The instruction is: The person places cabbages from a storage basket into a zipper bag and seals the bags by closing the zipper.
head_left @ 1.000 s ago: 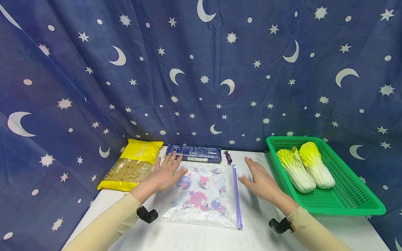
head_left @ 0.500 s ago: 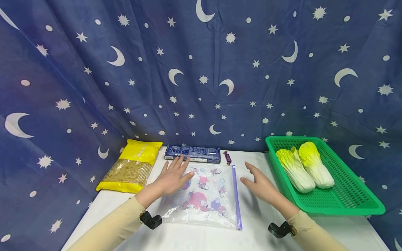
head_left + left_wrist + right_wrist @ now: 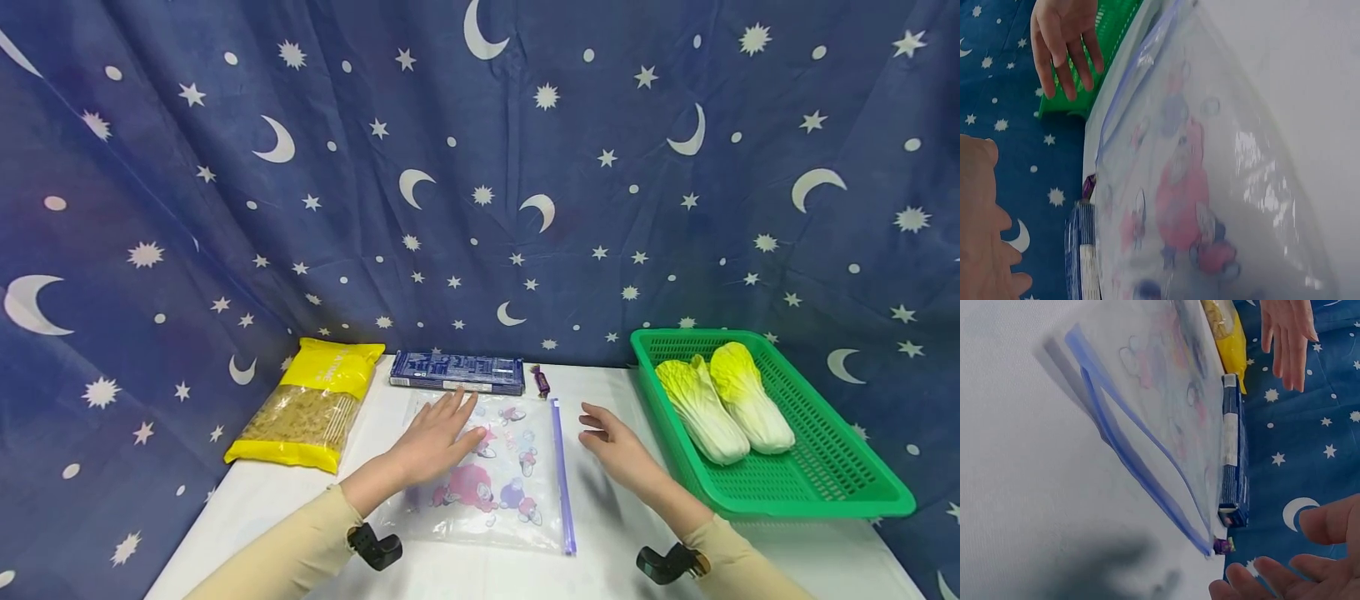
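Observation:
A clear zip bag (image 3: 517, 496) with pink and purple cartoon prints lies flat on the white table. Its purple zip strip (image 3: 562, 479) runs down the right side, and in the right wrist view the two edges of the mouth (image 3: 1141, 447) stand apart. Over the bag's left half my left hand (image 3: 435, 437) hovers palm down, fingers straight, holding nothing. To the right of the zip my right hand (image 3: 621, 450) hangs above the table with loosely bent fingers and nothing in it.
Behind the bag lie a flat blue packet (image 3: 456, 372) and a purple-wrapped candy (image 3: 541, 382). A yellow package (image 3: 311, 404) with a see-through window leans at the left. At the right, a green basket (image 3: 847, 450) holds two Chinese cabbages (image 3: 723, 404). A starry blue curtain (image 3: 480, 167) hangs behind.
My left hand has slid rightward and a little nearer over the bag. The fingers of my right hand have bent slightly more. The bag and the other items stay put.

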Demonstrator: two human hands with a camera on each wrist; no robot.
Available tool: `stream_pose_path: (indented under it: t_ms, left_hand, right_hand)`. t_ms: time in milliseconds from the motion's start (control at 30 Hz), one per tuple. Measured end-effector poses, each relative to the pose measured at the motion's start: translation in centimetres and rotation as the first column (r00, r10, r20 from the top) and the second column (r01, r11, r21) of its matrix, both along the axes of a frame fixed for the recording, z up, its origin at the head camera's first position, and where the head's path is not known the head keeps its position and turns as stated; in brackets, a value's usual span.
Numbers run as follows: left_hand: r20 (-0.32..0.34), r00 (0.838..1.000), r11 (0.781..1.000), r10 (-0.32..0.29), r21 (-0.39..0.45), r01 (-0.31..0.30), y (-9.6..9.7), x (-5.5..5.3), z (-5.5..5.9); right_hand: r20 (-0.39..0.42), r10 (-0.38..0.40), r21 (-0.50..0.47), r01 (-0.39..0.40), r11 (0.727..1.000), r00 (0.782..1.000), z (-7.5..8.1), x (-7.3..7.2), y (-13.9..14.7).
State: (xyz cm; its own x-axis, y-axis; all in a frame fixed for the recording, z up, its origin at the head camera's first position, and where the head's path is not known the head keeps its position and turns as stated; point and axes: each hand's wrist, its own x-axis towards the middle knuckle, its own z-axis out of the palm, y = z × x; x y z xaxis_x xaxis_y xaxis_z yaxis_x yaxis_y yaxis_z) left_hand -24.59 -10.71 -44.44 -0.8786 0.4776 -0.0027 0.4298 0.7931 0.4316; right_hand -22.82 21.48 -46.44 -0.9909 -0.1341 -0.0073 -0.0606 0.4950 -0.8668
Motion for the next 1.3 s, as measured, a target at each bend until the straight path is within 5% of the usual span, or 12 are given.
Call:
stream_pose_path:
  t_ms: [367, 600, 867, 1300]
  left_hand:
    - [0.13, 0.99, 0.991, -0.053, 0.129, 0.037, 2.9, 1.1, -0.3]
    - [0.117, 0.99, 0.993, -0.076, 0.1, 0.065, 4.7, 1.8, -1.2]
    - [0.106, 0.994, 0.999, -0.033, 0.035, 0.029, 7.6, 2.4, -1.8]
    - [-0.034, 0.998, 0.991, 0.047, -0.122, -0.051, 12.7, 2.0, -3.9]
  right_hand:
    - [0.073, -0.051, -0.088, 0.057, 0.994, 0.996, -1.1, 0.3, -0.6]
    - [0.135, -0.08, -0.161, 0.101, 0.982, 0.988, -2.2, 0.5, -1.0]
    - [0.198, -0.091, -0.222, 0.135, 0.966, 0.976, -3.1, 0.4, -1.0]
    - [0.262, -0.087, -0.195, 0.141, 0.971, 0.961, -3.4, -0.2, -0.5]
